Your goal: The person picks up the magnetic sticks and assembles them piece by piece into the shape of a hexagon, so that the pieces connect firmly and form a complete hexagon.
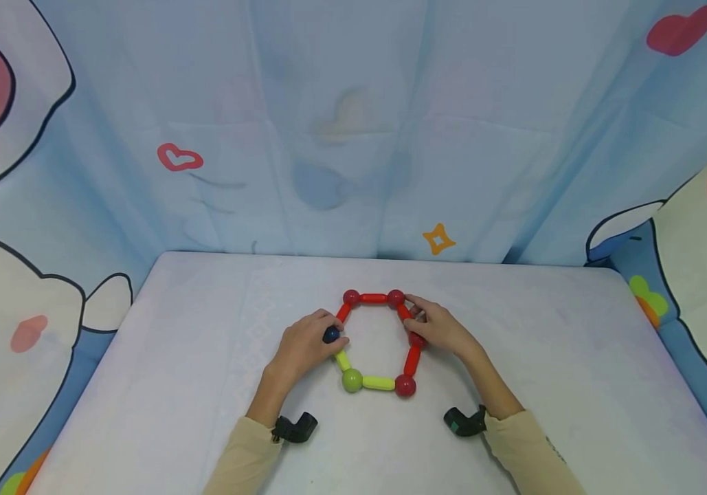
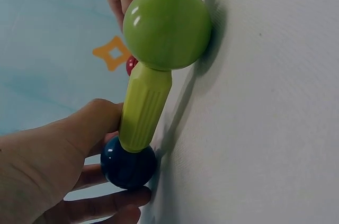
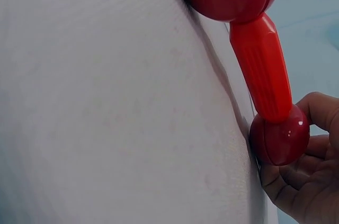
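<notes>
A ring of balls joined by short rods lies on the table. Its left corner is a dark blue ball, which my left hand grips between thumb and fingers. A yellow-green rod runs from that ball to a green ball at the near left. On the right side, my right hand holds a red ball, thumb and fingers around it. One of its fingers reaches to the far red ball. Another red rod leads to the near red ball.
The white-covered table carries the ring near its middle. Behind it hangs a blue printed curtain. Black wrist cameras sit by the left cuff and the right cuff.
</notes>
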Demonstrator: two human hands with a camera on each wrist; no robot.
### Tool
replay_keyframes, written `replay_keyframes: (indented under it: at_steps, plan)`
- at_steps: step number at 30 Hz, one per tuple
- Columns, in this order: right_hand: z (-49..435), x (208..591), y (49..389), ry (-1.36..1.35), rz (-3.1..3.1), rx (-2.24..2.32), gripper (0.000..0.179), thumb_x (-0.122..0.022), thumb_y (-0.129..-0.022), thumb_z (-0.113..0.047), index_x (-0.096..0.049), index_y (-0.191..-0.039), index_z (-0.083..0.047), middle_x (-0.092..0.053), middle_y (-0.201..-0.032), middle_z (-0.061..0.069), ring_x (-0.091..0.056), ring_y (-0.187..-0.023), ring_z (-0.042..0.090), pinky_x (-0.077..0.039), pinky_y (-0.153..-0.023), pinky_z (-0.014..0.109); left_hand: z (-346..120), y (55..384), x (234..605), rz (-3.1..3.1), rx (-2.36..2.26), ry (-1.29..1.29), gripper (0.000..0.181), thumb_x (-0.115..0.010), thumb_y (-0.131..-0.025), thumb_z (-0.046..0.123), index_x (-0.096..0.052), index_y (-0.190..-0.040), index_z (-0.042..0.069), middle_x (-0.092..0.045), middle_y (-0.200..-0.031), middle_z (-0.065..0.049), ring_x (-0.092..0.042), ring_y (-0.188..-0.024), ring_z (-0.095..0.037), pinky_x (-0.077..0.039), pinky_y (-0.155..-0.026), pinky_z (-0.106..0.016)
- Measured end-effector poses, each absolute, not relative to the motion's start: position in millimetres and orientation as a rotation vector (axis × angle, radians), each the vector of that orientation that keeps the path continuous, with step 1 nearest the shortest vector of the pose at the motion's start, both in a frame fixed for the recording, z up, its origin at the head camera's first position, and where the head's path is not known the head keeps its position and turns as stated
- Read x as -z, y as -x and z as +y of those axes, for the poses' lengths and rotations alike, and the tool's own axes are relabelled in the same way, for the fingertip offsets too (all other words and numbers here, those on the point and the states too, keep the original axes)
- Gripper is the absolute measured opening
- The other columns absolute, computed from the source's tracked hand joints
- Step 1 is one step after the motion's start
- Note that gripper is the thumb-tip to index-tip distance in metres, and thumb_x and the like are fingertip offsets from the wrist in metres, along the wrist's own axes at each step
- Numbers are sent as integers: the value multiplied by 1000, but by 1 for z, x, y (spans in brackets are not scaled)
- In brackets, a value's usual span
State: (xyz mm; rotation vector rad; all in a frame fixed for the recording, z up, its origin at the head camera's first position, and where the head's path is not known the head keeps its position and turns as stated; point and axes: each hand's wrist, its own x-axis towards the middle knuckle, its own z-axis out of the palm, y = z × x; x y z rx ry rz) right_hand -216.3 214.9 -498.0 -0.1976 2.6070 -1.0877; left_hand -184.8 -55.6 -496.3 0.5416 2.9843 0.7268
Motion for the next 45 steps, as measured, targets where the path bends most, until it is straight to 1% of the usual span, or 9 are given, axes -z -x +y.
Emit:
replay_keyframes:
  at_steps: [7, 12, 15, 20, 30, 32, 34, 38, 45]
  plan:
    - [216, 497, 216, 228, 2612, 1070, 59, -57, -95, -18, -37, -147, -1, -58, -116, 20, -56, -93, 23, -56, -74, 30, -55, 184, 497, 2956, -812, -533, 22, -69, -88, 30, -69, -105, 17, -66, -111, -1, -62, -97, -16, -54, -87, -33]
    - [217, 499, 217, 239, 2615, 1064, 61, -60, -94, -21, -37, -146, 0, -59, -115, 20, -56, -92, 24, -55, -74, 29, -52, 185, 498, 2952, -838, -472, 39, -70, -88, 30, -61, -123, 13, -66, -117, -4, -62, -103, -19, -53, -91, -36]
    - [217, 501, 218, 249, 2616, 1058, 65, -63, -93, -24, -37, -146, 1, -59, -113, 20, -56, -90, 23, -53, -72, 27, -49, 184, 500, 2971, -873, -376, 49, -71, -87, 31, -56, -129, 13, -64, -116, -6, -63, -99, -19, -55, -88, -35]
    - [218, 501, 219, 256, 2615, 1054, 67, -65, -92, -26, -37, -146, 2, -59, -112, 19, -57, -89, 22, -53, -71, 27, -46, 184, 499, 2988, -1003, -222, 45, -75, -85, 31, -57, -120, 10, -62, -102, -8, -60, -83, -17, -56, -75, -28]
    - [218, 500, 219, 254, 2611, 1057, 63, -64, -93, -23, -38, -145, 2, -59, -114, 20, -57, -91, 22, -55, -73, 29, -47, 185, 499, 2964, -1047, -213, 40, -73, -86, 27, -61, -120, 12, -67, -95, -6, -57, -78, -15, -52, -67, -24]
    - [218, 500, 218, 257, 2614, 1056, 63, -64, -93, -23, -39, -145, 2, -59, -113, 20, -57, -92, 23, -55, -73, 29, -47, 186, 501, 2950, -1034, -243, 42, -72, -86, 25, -60, -124, 12, -67, -101, -6, -60, -84, -16, -54, -72, -28]
    - [218, 500, 218, 256, 2615, 1061, 62, -64, -92, -22, -40, -144, 1, -59, -112, 19, -57, -91, 23, -55, -72, 29, -46, 186, 502, 2934, -1020, -282, 46, -71, -87, 25, -58, -130, 12, -67, -113, -8, -62, -97, -20, -55, -81, -33]
    - [216, 502, 217, 276, 2611, 1066, 62, -65, -92, -22, -41, -144, 1, -60, -108, 18, -57, -88, 22, -53, -70, 28, -44, 185, 504, 2902, -1002, -351, 50, -70, -89, 24, -56, -136, 15, -59, -134, -9, -57, -121, -27, -50, -98, -42]
    - [216, 501, 217, 257, 2602, 1073, 59, -62, -93, -19, -40, -144, 1, -60, -108, 18, -56, -87, 21, -54, -70, 27, -44, 185, 503, 2921, -951, -406, 34, -69, -89, 20, -68, -123, 15, -59, -133, -6, -58, -121, -26, -50, -97, -41]
